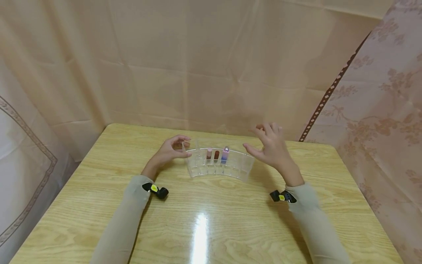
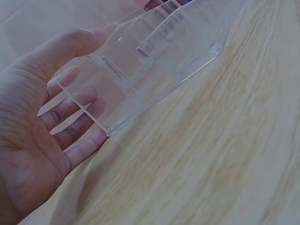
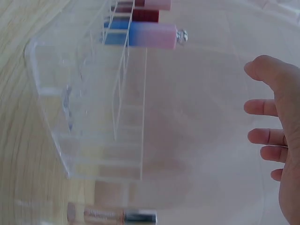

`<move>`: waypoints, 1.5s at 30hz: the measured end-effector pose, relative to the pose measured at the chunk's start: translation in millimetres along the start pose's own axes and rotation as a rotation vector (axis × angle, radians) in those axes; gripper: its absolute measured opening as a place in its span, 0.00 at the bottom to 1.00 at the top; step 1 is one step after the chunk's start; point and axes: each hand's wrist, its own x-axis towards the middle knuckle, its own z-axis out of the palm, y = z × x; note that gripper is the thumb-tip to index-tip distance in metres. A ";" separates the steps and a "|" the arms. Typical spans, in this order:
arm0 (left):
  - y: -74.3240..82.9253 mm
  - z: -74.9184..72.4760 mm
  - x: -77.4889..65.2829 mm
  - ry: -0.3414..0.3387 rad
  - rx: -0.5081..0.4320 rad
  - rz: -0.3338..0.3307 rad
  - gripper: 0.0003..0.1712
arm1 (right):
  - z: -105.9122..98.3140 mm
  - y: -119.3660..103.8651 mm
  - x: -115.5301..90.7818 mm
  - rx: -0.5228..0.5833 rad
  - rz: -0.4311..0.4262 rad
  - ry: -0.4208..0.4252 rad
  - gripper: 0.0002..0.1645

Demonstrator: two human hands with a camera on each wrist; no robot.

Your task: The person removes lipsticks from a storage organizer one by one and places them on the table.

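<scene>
A clear, curved lipstick organizer (image 1: 234, 172) stands on the table, its compartments in tiers. My left hand (image 1: 173, 148) grips its left end, and the left wrist view shows the thumb (image 2: 89, 42) at the top edge and the other fingers against the end wall. Three lip products stand in the middle slots: a pink-topped tube (image 1: 209, 153), a dark red one (image 1: 216, 156) and a pink-to-blue tube (image 1: 225, 154) with a silvery ball top. Off the organizer's right end, my right hand (image 1: 271, 146) is raised with fingers loosely spread, holding nothing.
A small tube with a dark cap (image 3: 140, 218) shows beyond the organizer's right end in the right wrist view. A beige curtain (image 1: 211, 73) hangs right behind the table (image 1: 171, 227), and a flowered cloth (image 1: 379, 110) at the right.
</scene>
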 end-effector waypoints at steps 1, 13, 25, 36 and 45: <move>-0.7 0.1 0.1 0.000 0.000 0.002 0.35 | 2.1 -1.5 0.8 0.006 -0.003 -0.007 0.30; -0.8 2.1 -2.5 -0.007 0.012 0.005 0.35 | 26.5 -13.8 1.6 0.048 -0.028 -0.069 0.33; 0.2 3.6 -3.7 -0.012 0.014 0.003 0.35 | 38.4 -21.9 -2.2 0.052 -0.014 -0.125 0.31; -0.3 2.7 -0.2 0.001 0.016 0.011 0.33 | 46.3 -23.1 -4.9 0.042 -0.041 -0.141 0.29; 0.0 0.3 -0.7 0.004 0.021 0.003 0.33 | 53.3 -23.8 -6.0 0.025 -0.051 -0.135 0.26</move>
